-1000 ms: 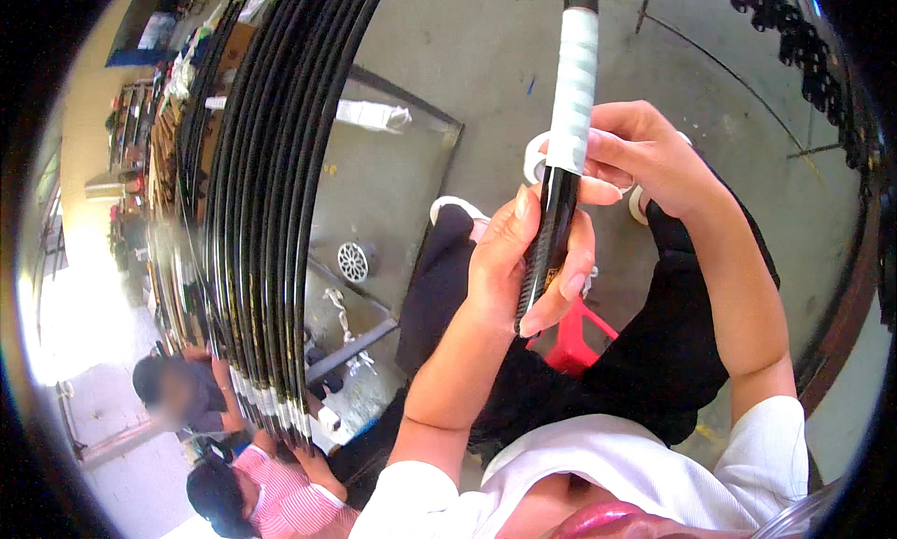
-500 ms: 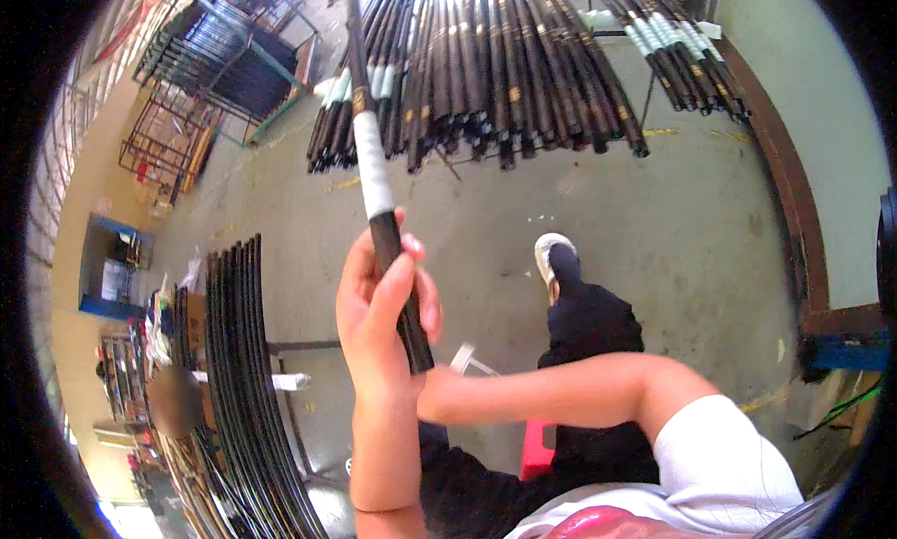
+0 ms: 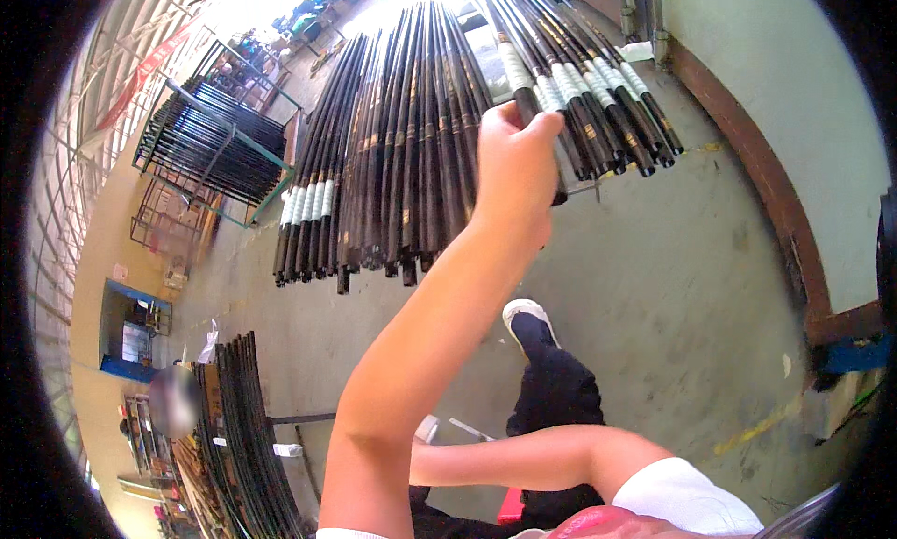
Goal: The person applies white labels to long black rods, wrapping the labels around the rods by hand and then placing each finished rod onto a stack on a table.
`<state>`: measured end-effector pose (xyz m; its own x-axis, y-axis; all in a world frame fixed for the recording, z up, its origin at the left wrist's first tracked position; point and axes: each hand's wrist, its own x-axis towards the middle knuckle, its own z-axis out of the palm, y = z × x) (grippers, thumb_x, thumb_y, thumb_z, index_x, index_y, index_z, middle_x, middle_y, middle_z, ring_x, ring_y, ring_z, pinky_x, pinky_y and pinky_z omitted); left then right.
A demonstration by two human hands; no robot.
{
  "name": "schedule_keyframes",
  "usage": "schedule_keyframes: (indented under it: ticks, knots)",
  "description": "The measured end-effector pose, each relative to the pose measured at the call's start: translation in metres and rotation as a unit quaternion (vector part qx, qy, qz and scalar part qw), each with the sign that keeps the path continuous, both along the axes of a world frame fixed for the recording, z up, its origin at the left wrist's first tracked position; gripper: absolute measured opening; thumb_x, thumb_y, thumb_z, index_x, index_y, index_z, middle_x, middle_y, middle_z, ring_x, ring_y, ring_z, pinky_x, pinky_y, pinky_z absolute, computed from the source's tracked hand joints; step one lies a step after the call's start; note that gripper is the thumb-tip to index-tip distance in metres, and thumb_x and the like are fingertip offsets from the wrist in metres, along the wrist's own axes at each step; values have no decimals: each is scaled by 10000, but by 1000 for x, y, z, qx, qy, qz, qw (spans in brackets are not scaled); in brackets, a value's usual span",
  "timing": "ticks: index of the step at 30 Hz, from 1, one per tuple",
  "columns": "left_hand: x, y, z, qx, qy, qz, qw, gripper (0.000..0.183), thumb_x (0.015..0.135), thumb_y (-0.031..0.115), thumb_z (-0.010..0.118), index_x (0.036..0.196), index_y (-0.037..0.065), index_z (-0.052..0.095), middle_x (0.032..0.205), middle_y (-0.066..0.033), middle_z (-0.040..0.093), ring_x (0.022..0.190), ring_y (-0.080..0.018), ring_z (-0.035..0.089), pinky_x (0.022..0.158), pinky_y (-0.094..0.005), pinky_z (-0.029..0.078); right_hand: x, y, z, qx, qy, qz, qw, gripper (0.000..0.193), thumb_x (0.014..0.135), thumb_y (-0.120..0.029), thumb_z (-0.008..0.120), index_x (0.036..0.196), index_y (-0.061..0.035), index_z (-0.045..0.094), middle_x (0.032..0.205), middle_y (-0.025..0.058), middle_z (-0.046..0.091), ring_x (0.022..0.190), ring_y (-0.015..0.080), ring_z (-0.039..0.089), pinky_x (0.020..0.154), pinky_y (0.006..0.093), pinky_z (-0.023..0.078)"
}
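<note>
My left hand [image 3: 516, 161] is closed around a dark rod [image 3: 514, 67] with a white wrapped band. The band shows just beyond my fingers, and the rod's dark butt end sticks out below the hand. This rod lies over the gap between a broad row of dark rods [image 3: 402, 156] with gold marks and a smaller group of white-banded rods [image 3: 598, 91] to its right. My right forearm [image 3: 523, 457] crosses low in front of me. Its hand is hidden behind my left forearm, so its fingers do not show.
Several more dark rods [image 3: 248, 418] lean at the lower left, near a person with a blurred head [image 3: 175, 399]. A rack of rods [image 3: 210, 137] stands at the far left. A wall with a brown base edge [image 3: 747, 156] runs along the right. My shoe [image 3: 530, 310] is on the floor.
My left hand has carried the rod forward and to the right, from in front of me to beside the white-banded group. The view has shifted, showing more of the rod rows.
</note>
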<state>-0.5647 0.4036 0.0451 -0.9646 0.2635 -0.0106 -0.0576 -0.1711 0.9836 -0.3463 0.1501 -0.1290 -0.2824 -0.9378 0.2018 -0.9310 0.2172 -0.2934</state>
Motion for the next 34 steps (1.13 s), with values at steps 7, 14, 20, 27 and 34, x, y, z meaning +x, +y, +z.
schedule_keyframes:
  ticks: [7, 14, 20, 27, 34]
  knots:
    - [-32, 82, -17, -364, 73, 133, 919, 461, 752, 178, 601, 1126, -45, 447, 1221, -186, 377, 1181, -320, 366, 968, -449, 327, -18, 4, -2, -64, 33, -45, 996, 216, 779, -209, 543, 954, -111, 622, 1051, 70, 581, 933, 222, 554, 698, 377, 434]
    - [-46, 111, -23, -502, 77, 144, 849, 519, 747, 142, 588, 1199, -49, 419, 1273, -166, 350, 1218, -299, 317, 997, -407, 273, -23, 13, -2, -74, 49, -69, 994, 272, 818, -263, 498, 1045, -126, 560, 1144, 51, 515, 1022, 209, 483, 787, 363, 376]
    - [-50, 117, -33, -594, 142, 75, 788, 534, 723, 121, 564, 1235, 16, 452, 1387, -175, 279, 1299, -316, 234, 1013, -416, 230, -26, 15, 8, -89, 50, -84, 991, 324, 851, -310, 459, 1122, -139, 506, 1223, 34, 458, 1097, 198, 422, 864, 351, 326]
    - [-58, 111, -38, -630, 233, 3, 741, 529, 753, 284, 561, 1242, 90, 505, 1411, -185, 285, 1321, -341, 202, 1009, -444, 207, -34, 18, 9, -93, 63, -103, 988, 387, 890, -365, 414, 1212, -154, 443, 1316, 15, 392, 1186, 184, 351, 953, 337, 268]
    - [-62, 100, -43, -582, 284, 15, 762, 558, 798, 463, 541, 1281, 187, 494, 1389, -96, 378, 1257, -310, 314, 976, -500, 210, -31, 11, 11, -92, 88, -111, 986, 450, 929, -420, 369, 1302, -169, 381, 1408, -4, 326, 1275, 171, 280, 1043, 323, 211]
